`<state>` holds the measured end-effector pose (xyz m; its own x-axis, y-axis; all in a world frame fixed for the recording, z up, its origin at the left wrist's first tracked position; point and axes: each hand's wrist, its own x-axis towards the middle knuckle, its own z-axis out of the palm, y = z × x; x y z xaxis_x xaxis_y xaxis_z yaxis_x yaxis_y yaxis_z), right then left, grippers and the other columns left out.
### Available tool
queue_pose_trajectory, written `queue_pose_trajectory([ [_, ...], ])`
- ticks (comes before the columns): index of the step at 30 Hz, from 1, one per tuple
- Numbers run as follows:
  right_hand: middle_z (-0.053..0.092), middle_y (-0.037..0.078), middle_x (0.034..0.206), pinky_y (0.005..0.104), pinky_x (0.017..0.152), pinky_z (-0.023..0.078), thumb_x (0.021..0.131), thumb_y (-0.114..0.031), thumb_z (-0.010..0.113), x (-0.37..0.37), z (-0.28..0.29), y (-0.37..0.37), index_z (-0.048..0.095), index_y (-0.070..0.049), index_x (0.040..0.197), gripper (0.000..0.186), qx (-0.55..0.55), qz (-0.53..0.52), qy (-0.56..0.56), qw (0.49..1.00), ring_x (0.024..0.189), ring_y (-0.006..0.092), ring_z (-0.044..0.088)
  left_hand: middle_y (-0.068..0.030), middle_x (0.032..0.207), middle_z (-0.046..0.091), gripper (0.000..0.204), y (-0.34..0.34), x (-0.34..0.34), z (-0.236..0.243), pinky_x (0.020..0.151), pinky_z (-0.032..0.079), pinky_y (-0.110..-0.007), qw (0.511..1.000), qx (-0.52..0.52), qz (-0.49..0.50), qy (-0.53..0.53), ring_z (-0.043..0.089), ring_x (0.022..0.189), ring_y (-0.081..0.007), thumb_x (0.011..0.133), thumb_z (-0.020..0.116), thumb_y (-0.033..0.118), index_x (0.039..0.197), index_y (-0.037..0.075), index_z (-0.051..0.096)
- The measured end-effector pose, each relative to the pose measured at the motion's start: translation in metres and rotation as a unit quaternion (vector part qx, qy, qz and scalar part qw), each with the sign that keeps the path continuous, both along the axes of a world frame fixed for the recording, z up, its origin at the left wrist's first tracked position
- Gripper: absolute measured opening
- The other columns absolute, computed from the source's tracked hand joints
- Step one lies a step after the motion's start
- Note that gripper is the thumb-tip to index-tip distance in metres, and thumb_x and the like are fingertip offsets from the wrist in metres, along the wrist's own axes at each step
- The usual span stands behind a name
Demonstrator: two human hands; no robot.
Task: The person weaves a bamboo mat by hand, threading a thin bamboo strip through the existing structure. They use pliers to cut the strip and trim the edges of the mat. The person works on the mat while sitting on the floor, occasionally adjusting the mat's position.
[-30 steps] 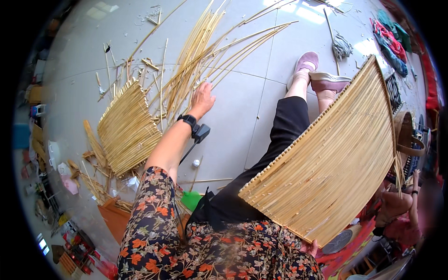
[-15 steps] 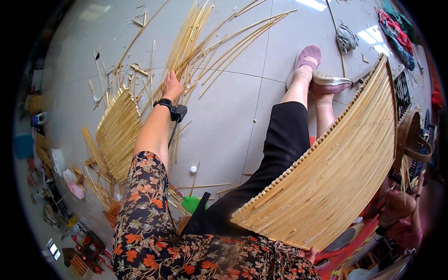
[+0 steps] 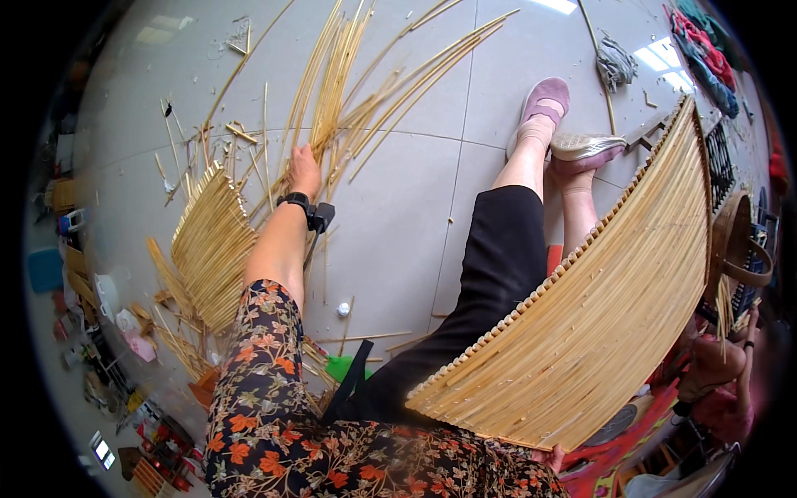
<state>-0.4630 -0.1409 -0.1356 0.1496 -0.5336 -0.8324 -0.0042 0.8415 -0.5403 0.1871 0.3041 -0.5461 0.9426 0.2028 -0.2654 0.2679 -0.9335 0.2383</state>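
My left hand (image 3: 305,174), with a black strap and small black box on its wrist, reaches down to the floor at the upper left. Its fingers are closed at the near end of a loose bundle of long, thin straw-coloured stalks (image 3: 336,91); the fingertips are partly hidden. Across my lap lies a large fan-shaped panel (image 3: 573,324) of stalks set side by side, with a knobbly bound edge facing my legs. At the panel's bottom edge only a bit of my right hand (image 3: 550,458) shows, gripping it; the rest is covered.
A smaller similar panel (image 3: 212,249) lies on the floor left of my forearm, among stalk scraps. My outstretched legs end in pink shoes (image 3: 544,104). A grey cloth (image 3: 616,65) lies farther off. At the right, another person's arm (image 3: 743,378) shows beside a brown basket-like object (image 3: 730,249).
My left hand has shifted slightly down, and the stalks by it have spread and moved, some blurred. The large panel on my lap has stayed nearly in place.
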Motion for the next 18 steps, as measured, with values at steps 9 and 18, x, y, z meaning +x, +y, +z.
queue_pose_trajectory([
  [9, 0.065, 0.014, 0.140, 0.0464, 0.114, 0.051, 0.096, -0.019, 0.072, -0.007, -0.005, 0.001, 0.057, -0.003, 0.142, 0.050, 0.004, -0.011, -0.006, 1.000, 0.131, 0.0289, 0.061, -0.0161, 0.108, 0.066, 0.013, -0.018, -0.043, 0.031, 0.083, 0.054, -0.050, 0.996, 0.012, -0.088, -0.022, 0.067, 0.100, -0.0389, 0.088, 0.072, 0.017, 0.099, 0.010, 0.073],
  [18, 0.064, 0.014, 0.141, 0.0459, 0.114, 0.051, 0.097, -0.018, 0.071, -0.003, -0.018, -0.010, 0.056, -0.003, 0.143, 0.051, 0.013, -0.007, -0.027, 1.000, 0.132, 0.0287, 0.061, -0.0142, 0.101, 0.075, 0.022, -0.012, -0.049, 0.072, 0.084, 0.055, -0.048, 0.987, -0.128, -0.083, -0.044, 0.070, 0.096, -0.0385, 0.094, 0.070, 0.028, 0.109, 0.015, 0.078],
])
